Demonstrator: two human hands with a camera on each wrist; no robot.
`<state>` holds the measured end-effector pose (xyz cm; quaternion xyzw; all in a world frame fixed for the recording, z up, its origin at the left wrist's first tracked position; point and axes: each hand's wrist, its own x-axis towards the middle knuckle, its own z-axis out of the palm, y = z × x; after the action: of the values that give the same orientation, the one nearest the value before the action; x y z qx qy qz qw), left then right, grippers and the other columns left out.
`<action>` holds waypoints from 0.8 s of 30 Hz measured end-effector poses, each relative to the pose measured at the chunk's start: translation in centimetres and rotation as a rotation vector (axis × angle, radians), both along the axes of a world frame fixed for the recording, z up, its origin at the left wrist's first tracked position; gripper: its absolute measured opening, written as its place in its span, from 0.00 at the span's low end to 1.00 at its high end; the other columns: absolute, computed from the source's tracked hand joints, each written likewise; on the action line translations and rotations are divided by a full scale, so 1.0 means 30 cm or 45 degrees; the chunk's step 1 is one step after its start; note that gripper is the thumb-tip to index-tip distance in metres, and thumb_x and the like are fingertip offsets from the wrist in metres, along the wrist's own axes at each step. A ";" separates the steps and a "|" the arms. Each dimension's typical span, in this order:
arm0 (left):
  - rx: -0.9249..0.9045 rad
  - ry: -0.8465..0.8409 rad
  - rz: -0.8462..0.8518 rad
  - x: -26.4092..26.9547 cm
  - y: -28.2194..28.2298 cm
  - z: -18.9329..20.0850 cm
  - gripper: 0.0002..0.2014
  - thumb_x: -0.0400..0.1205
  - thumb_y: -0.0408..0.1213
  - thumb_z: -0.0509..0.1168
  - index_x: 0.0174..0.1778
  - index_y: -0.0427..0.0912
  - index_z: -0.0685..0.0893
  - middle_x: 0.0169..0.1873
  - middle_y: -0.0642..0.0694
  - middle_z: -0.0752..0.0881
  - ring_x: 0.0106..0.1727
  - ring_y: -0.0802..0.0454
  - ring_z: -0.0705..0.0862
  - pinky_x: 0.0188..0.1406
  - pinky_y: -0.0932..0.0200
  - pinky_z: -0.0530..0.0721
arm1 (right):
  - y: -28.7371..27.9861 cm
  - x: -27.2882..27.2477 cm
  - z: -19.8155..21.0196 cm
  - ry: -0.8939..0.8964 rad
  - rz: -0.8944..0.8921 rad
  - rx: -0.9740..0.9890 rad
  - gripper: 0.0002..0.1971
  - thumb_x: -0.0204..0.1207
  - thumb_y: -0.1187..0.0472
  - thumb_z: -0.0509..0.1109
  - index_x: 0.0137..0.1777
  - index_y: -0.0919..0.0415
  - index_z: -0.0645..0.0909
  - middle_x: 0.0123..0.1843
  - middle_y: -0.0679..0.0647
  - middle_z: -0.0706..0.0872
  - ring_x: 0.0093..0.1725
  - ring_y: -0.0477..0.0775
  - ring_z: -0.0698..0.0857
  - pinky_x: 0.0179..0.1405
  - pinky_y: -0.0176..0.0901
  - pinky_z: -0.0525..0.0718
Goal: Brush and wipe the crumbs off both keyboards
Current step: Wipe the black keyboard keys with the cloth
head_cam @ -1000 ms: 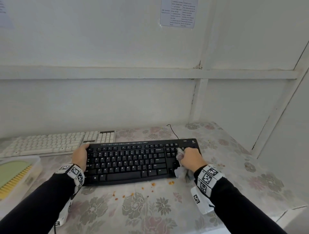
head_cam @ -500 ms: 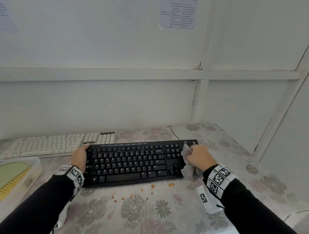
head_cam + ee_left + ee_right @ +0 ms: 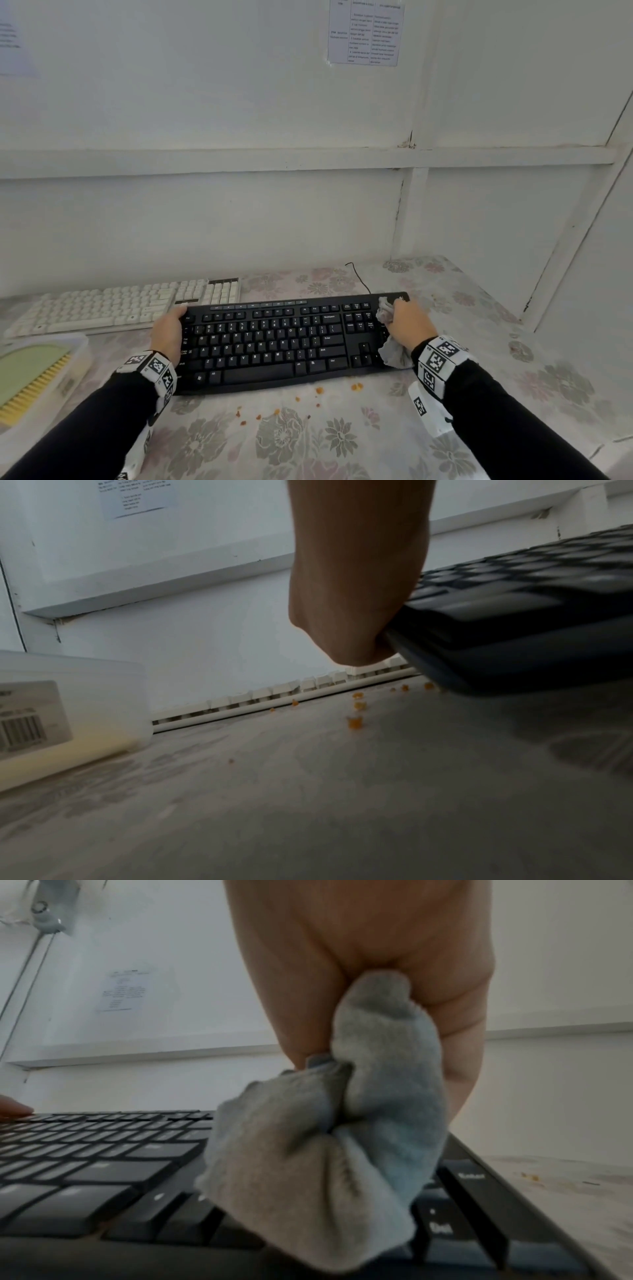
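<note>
A black keyboard (image 3: 274, 342) lies across the flowered table, with a white keyboard (image 3: 120, 308) behind it at the left. My left hand (image 3: 168, 334) grips the black keyboard's left end (image 3: 479, 642), thumb on top at the far corner. My right hand (image 3: 407, 323) holds a bunched grey cloth (image 3: 390, 353) over the number pad at the right end; in the right wrist view the cloth (image 3: 325, 1150) hangs from my fist onto the keys. Orange crumbs (image 3: 318, 390) lie on the table in front of the keyboard, and more crumbs (image 3: 356, 721) lie beside its left end.
A clear plastic box (image 3: 65, 377) holding a green brush with yellow bristles (image 3: 34, 383) stands at the left. The black keyboard's cable (image 3: 358, 277) runs back toward the white wall. A paper notice (image 3: 364, 32) hangs above. The table's right part is bare cloth (image 3: 513, 359).
My right hand has dragged the cloth from the number pad's middle up toward the keyboard's far right corner. The left hand keeps its grip on the left end.
</note>
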<state>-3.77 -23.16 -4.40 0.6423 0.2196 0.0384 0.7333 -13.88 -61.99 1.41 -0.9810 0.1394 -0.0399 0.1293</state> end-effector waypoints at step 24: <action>-0.025 -0.023 -0.023 -0.001 -0.002 -0.003 0.12 0.80 0.42 0.61 0.43 0.41 0.86 0.49 0.37 0.86 0.53 0.41 0.84 0.62 0.40 0.80 | 0.047 0.035 0.002 -0.092 -0.047 0.165 0.03 0.75 0.67 0.63 0.41 0.62 0.72 0.42 0.56 0.78 0.42 0.55 0.76 0.37 0.40 0.73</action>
<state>-3.80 -23.21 -4.49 0.6367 0.2078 0.0354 0.7418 -12.83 -60.60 1.46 -0.9657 0.1550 -0.0684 0.1966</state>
